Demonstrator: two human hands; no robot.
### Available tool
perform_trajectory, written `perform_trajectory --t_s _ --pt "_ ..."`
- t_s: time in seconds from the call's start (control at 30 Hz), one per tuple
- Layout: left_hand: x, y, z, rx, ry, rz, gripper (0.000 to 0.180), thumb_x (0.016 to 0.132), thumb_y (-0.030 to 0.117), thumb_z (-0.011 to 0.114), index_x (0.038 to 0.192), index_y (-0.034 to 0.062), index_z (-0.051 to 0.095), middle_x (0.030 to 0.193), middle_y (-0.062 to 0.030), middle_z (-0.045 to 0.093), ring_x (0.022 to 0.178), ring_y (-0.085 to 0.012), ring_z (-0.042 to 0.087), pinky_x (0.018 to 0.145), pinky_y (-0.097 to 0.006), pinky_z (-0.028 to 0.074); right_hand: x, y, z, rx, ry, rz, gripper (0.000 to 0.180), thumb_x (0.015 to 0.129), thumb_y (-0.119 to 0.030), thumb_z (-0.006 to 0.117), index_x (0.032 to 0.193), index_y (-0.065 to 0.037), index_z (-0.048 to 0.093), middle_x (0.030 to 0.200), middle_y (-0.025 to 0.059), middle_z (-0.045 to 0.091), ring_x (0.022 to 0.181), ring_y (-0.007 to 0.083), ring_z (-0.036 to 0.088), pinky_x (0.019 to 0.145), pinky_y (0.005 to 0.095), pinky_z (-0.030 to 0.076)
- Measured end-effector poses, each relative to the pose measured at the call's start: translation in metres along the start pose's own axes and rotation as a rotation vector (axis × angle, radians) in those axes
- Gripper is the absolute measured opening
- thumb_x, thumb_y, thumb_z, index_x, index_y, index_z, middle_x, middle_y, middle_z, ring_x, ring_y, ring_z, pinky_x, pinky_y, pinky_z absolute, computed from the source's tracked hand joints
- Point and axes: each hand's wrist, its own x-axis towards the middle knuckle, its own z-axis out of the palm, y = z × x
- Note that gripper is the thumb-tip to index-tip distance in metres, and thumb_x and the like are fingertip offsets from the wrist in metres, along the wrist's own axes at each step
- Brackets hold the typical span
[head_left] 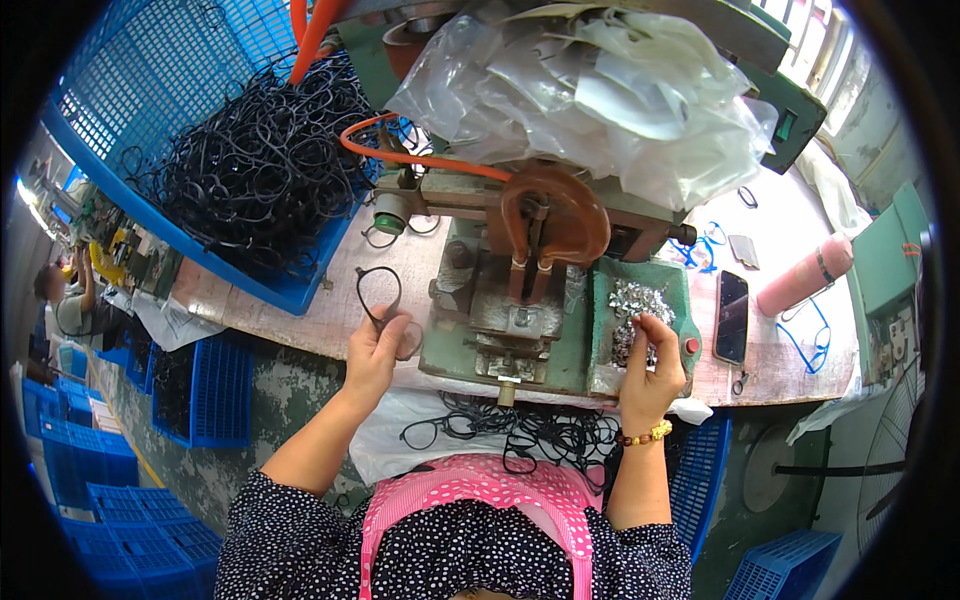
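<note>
Glasses frame (399, 288) in our left hand (375, 350), right hand (654, 370) at the metal bits (640, 299)

Taking the machine (515, 310) as our clock's centre, we have the glasses frame pinched between left thumb and fingers at eight o'clock. At four, our right fingers are bunched almost together over the metal bits in a green tray (603, 315); we cannot tell whether they grip one. We see a blue basket (268, 298) of black frames (260, 170) at ten and a phone (731, 318) at three.
</note>
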Motion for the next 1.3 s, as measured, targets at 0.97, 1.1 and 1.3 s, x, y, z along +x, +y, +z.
perform_trajectory --t_s 0.97,1.1,1.3 --pt "0.009 0.163 0.042 -0.143 -0.006 0.387 0.024 0.106 0.02 0.055 0.118 -0.0006 0.056 0.1 -0.0066 0.066 0.077 -0.0077 0.059 0.065 -0.02 0.044 0.013 -0.106 0.047 0.625 -0.248 0.169 0.038 0.087 0.008 0.066 0.123 0.003 0.053 0.11 0.0097 0.063 0.097 0.0154 0.064 0.089 0.0286 0.049" --pt "0.021 0.159 0.046 -0.183 -0.032 0.485 0.024 0.104 0.018 0.058 0.117 -0.0012 0.059 0.098 -0.0052 0.068 0.078 -0.0079 0.061 0.064 -0.02 0.045 0.013 -0.11 0.055 0.68 -0.293 0.194 0.048 0.087 0.008 0.067 0.131 0.005 0.045 0.107 0.0098 0.065 0.095 0.0136 0.064 0.087 0.0271 0.049" --pt "0.023 0.15 0.043 -0.164 -0.074 0.531 0.021 0.107 0.019 0.051 0.117 0.0011 0.054 0.109 -0.012 0.064 0.072 -0.0135 0.059 0.061 -0.025 0.047 0.015 -0.116 0.056 0.764 -0.332 0.275 0.052 0.09 0.008 0.065 0.136 0.003 0.042 0.106 0.0087 0.065 0.098 0.0135 0.061 0.091 0.0276 0.048"
